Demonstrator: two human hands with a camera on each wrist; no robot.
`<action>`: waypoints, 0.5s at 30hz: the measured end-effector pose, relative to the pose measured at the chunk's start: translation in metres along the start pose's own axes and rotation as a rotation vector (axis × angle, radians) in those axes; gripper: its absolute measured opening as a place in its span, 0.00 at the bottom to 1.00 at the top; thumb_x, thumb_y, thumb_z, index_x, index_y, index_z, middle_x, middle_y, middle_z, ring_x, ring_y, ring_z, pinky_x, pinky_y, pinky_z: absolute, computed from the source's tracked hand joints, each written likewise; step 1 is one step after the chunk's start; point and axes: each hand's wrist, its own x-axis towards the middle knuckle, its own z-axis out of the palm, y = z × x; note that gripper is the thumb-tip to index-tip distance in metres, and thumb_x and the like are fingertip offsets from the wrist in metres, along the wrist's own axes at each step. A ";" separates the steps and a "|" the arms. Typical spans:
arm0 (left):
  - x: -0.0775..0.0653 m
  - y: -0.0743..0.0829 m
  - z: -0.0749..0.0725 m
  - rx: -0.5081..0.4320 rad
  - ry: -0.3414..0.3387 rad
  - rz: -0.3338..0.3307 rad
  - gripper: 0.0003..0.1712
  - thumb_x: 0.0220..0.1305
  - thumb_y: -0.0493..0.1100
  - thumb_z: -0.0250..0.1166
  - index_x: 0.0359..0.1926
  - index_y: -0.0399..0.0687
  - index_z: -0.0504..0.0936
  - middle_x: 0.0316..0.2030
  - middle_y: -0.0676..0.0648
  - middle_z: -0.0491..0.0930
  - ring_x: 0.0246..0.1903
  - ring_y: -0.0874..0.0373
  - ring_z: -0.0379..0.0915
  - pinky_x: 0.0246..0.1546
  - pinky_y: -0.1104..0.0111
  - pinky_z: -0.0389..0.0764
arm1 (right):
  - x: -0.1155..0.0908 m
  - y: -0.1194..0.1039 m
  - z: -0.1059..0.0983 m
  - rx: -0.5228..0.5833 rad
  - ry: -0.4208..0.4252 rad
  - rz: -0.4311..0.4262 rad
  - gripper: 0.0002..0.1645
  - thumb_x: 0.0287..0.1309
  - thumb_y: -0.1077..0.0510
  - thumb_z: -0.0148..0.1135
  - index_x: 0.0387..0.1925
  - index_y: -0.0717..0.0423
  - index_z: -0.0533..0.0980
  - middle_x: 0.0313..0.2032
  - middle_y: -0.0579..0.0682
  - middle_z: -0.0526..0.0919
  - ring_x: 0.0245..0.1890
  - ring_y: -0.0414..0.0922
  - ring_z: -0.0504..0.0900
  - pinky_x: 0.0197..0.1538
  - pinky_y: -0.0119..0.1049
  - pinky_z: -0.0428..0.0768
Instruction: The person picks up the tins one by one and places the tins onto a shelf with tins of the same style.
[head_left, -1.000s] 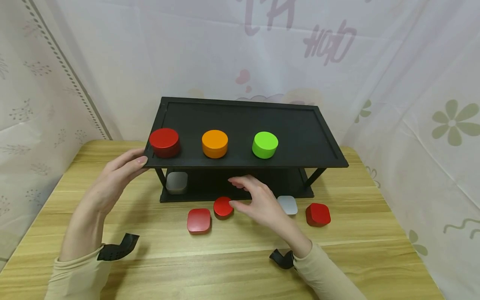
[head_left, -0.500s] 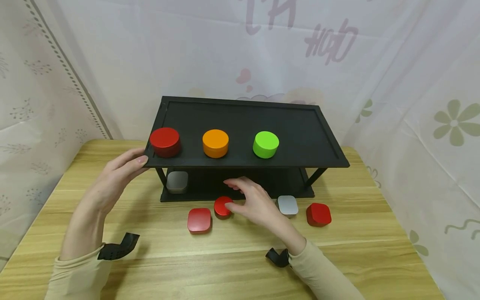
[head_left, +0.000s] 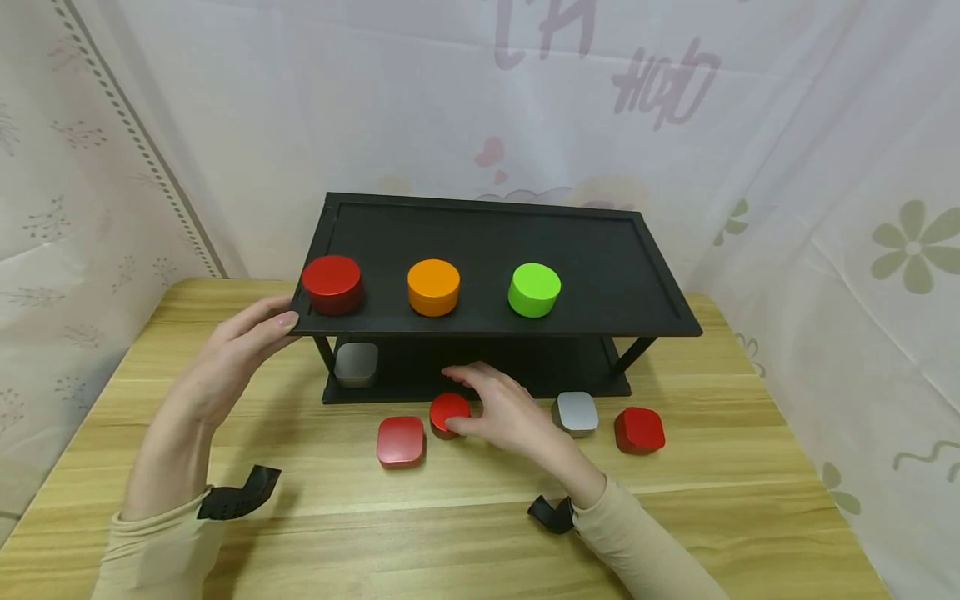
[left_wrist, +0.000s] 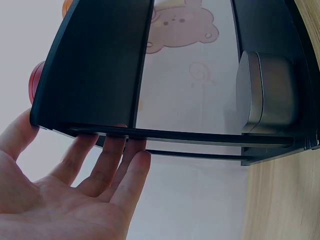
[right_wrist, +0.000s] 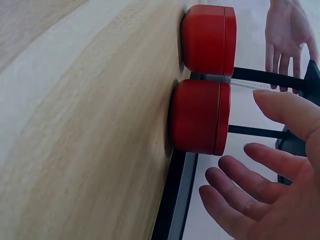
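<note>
My left hand [head_left: 236, 354] holds the left end of a black two-tier rack [head_left: 480, 242], thumb at the front corner; in the left wrist view its fingertips [left_wrist: 142, 160] touch the side bar. My right hand [head_left: 510, 412] hovers at a small round red tin [head_left: 448, 407] in front of the rack. In the right wrist view its thumb and fingers are spread, apart from that tin [right_wrist: 200, 116]. Left of the round tin sits a square red tin [head_left: 400, 440].
On the top tier stand a dark red tin [head_left: 332, 284], an orange tin [head_left: 433, 287] and a green tin [head_left: 534, 290]. A grey square tin [head_left: 356, 364] rests on the lower tier's left. Right of my hand are a silver tin [head_left: 576, 413] and another red tin [head_left: 640, 430].
My right hand has moved a little left and its thumb is now over the round red tin's right edge. The left hand has kept its place on the rack.
</note>
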 end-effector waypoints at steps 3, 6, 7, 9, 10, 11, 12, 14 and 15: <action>0.000 0.000 0.000 0.003 -0.004 -0.001 0.22 0.70 0.43 0.51 0.62 0.44 0.69 0.55 0.56 0.73 0.52 0.71 0.74 0.55 0.83 0.65 | 0.001 0.000 0.002 -0.019 -0.014 0.003 0.38 0.49 0.44 0.68 0.63 0.40 0.68 0.56 0.43 0.76 0.54 0.42 0.76 0.53 0.44 0.78; 0.000 0.000 0.000 -0.007 -0.005 0.000 0.21 0.70 0.43 0.51 0.62 0.44 0.69 0.55 0.57 0.73 0.52 0.71 0.75 0.54 0.83 0.65 | 0.002 -0.002 0.003 -0.033 -0.030 0.005 0.38 0.48 0.43 0.68 0.63 0.40 0.68 0.57 0.41 0.75 0.55 0.41 0.75 0.55 0.46 0.77; 0.000 0.000 0.000 -0.008 -0.005 -0.001 0.21 0.70 0.43 0.51 0.62 0.44 0.69 0.55 0.57 0.73 0.52 0.71 0.75 0.54 0.83 0.65 | 0.002 -0.002 0.003 -0.038 -0.035 0.008 0.38 0.48 0.43 0.68 0.63 0.40 0.68 0.57 0.41 0.75 0.55 0.41 0.75 0.55 0.47 0.76; 0.000 0.000 0.000 -0.011 -0.004 0.000 0.21 0.70 0.43 0.51 0.62 0.44 0.69 0.55 0.56 0.73 0.52 0.71 0.75 0.54 0.83 0.65 | 0.002 -0.003 0.004 -0.041 -0.043 0.011 0.39 0.48 0.43 0.68 0.63 0.40 0.68 0.57 0.41 0.75 0.55 0.41 0.74 0.55 0.47 0.76; 0.000 0.000 0.000 -0.011 -0.004 0.000 0.21 0.70 0.43 0.51 0.62 0.44 0.69 0.55 0.56 0.73 0.52 0.71 0.75 0.54 0.83 0.65 | 0.002 -0.003 0.004 -0.042 -0.046 0.013 0.39 0.48 0.43 0.69 0.63 0.39 0.68 0.57 0.41 0.75 0.55 0.41 0.74 0.55 0.47 0.76; 0.000 0.000 0.000 -0.013 -0.003 0.000 0.21 0.70 0.43 0.52 0.61 0.44 0.70 0.54 0.56 0.73 0.52 0.71 0.75 0.54 0.83 0.66 | 0.002 -0.003 0.004 -0.044 -0.048 0.013 0.39 0.47 0.43 0.69 0.63 0.39 0.68 0.57 0.41 0.75 0.54 0.41 0.74 0.55 0.47 0.76; 0.000 0.000 0.000 -0.014 -0.002 0.000 0.21 0.70 0.43 0.52 0.61 0.44 0.70 0.54 0.56 0.73 0.52 0.71 0.75 0.54 0.83 0.66 | 0.002 -0.003 0.005 -0.045 -0.051 0.014 0.39 0.47 0.43 0.69 0.63 0.39 0.68 0.57 0.41 0.75 0.54 0.41 0.74 0.55 0.46 0.76; 0.000 0.000 0.000 -0.014 -0.001 -0.001 0.21 0.70 0.43 0.51 0.61 0.44 0.70 0.55 0.56 0.73 0.52 0.71 0.75 0.54 0.83 0.66 | 0.002 -0.004 0.005 -0.049 -0.057 0.011 0.39 0.47 0.44 0.69 0.62 0.39 0.68 0.57 0.41 0.75 0.53 0.41 0.75 0.54 0.45 0.76; 0.000 0.000 0.000 -0.014 -0.001 -0.002 0.21 0.70 0.43 0.51 0.61 0.44 0.70 0.55 0.56 0.73 0.52 0.71 0.75 0.54 0.83 0.66 | 0.002 -0.004 0.006 -0.049 -0.061 0.009 0.39 0.47 0.45 0.70 0.62 0.40 0.68 0.56 0.41 0.75 0.53 0.41 0.75 0.54 0.44 0.77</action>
